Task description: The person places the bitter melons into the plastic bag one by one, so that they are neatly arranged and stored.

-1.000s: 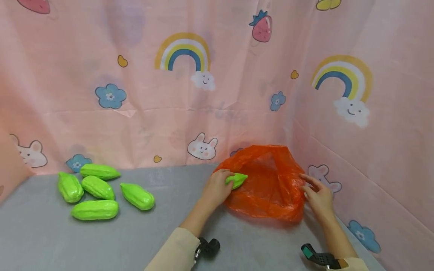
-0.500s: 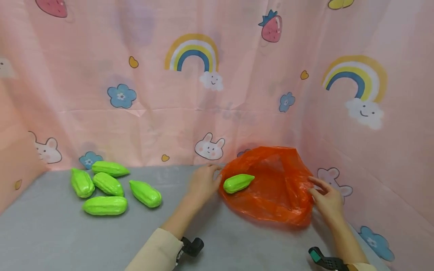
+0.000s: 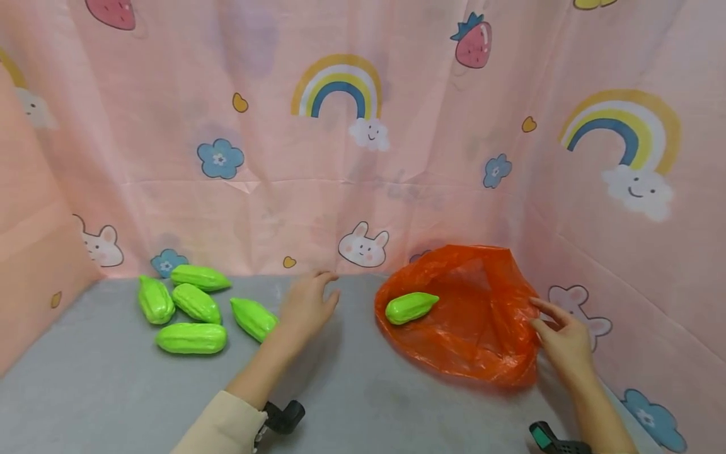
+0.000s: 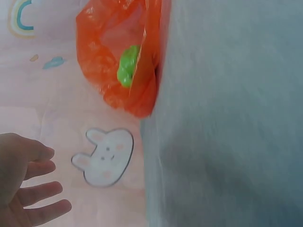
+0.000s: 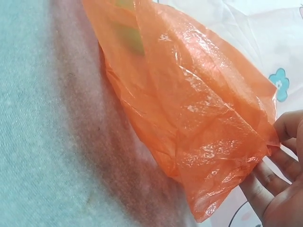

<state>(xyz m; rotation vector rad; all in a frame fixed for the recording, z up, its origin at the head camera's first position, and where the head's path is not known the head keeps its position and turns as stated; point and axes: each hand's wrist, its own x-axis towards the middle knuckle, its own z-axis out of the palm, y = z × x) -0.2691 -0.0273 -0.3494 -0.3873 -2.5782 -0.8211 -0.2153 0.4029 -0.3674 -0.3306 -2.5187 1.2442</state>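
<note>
An orange plastic bag (image 3: pixel 482 321) lies with its mouth spread toward me, right of centre in the head view. One glossy, bright green ridged gourd (image 3: pixel 411 308), pointed at one end, rests inside its left part. My right hand (image 3: pixel 567 343) pinches the bag's right edge between thumb and fingers; the right wrist view shows the film (image 5: pixel 203 132) bunched at the fingertips. Nothing is in my left hand (image 3: pixel 309 306), its fingers loosely spread above the table, between the bag and a loose green gourd (image 3: pixel 252 318) that the hand and forearm partly overlap.
At the left, several similar gourds (image 3: pixel 195 302) lie close together on the grey tabletop (image 3: pixel 363 403). A pink printed cloth (image 3: pixel 397 208) stands behind and along both sides. Each wrist carries a black camera mount (image 3: pixel 286 416).
My left hand has let go of the gourd inside the bag and moved left toward the loose gourds. The right hand keeps holding the bag's edge. The whole head view has shifted slightly.
</note>
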